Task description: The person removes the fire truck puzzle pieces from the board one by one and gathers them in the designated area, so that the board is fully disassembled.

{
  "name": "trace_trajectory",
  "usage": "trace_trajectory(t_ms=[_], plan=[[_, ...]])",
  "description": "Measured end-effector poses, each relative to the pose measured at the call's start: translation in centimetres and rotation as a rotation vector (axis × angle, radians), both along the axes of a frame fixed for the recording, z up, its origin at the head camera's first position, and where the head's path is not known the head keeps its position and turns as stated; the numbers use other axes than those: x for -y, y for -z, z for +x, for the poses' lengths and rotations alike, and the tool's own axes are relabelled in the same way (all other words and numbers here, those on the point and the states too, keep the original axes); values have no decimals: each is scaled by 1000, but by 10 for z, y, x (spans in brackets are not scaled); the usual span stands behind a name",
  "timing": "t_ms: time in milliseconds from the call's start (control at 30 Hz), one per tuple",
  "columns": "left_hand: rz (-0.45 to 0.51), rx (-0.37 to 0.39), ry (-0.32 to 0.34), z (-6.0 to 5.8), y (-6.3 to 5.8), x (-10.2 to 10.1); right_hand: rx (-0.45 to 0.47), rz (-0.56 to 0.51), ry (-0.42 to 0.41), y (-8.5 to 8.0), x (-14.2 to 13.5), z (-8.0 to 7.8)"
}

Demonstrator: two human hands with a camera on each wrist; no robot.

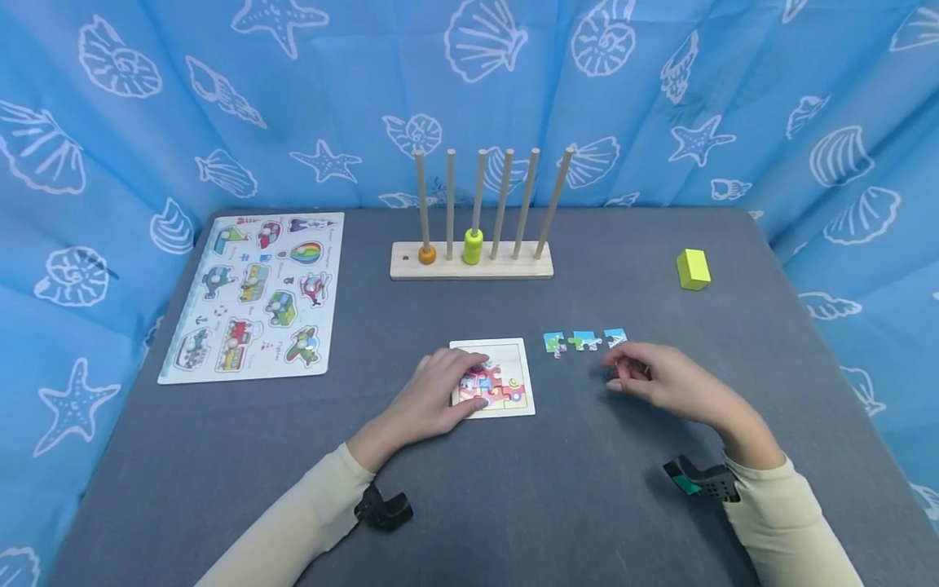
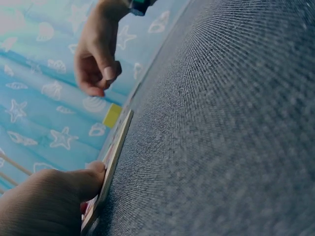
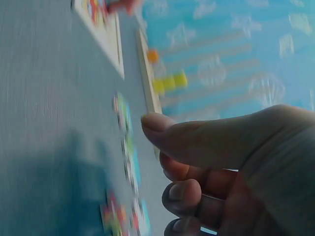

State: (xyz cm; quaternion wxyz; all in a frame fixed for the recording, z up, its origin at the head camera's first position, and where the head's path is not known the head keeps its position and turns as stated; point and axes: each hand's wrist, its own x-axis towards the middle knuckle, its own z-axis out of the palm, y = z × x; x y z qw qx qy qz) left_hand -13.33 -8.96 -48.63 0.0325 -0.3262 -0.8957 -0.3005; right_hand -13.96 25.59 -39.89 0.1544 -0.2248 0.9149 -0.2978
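My left hand rests on the left side of a small wooden jigsaw tray, its fingers and thumb spread over the frame. Joined puzzle pieces in pink and red fill part of the tray; the hand hides its left portion. In the left wrist view the thumb lies along the tray's edge. My right hand hovers over the table with loosely bent fingers and nothing between them. Just beyond it lie several loose jigsaw pieces in a row, and another piece shows closer in the right wrist view.
Behind the tray stands a wooden peg rack with tall rods, holding an orange bead and green beads. A picture peg board lies at the left. To the right sits a yellow-green block. A blue curtain hangs behind.
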Motion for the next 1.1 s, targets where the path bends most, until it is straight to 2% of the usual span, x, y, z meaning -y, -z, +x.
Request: trace_trajectory(t_ms=[133, 233, 500, 733, 1100], plan=[[-1, 16, 6, 0, -2, 2, -89, -33, -90, 5, 31, 2], [1, 21, 11, 0, -3, 2, -153, -39, -119, 13, 54, 4], [12, -21, 28, -1, 0, 2, -145, 21, -88, 25, 95, 5], [37, -59, 57, -1, 0, 2, -154, 63, -54, 27, 111, 7], [-31, -103, 62, 1, -2, 1, -110, 92, -32, 24, 117, 7]])
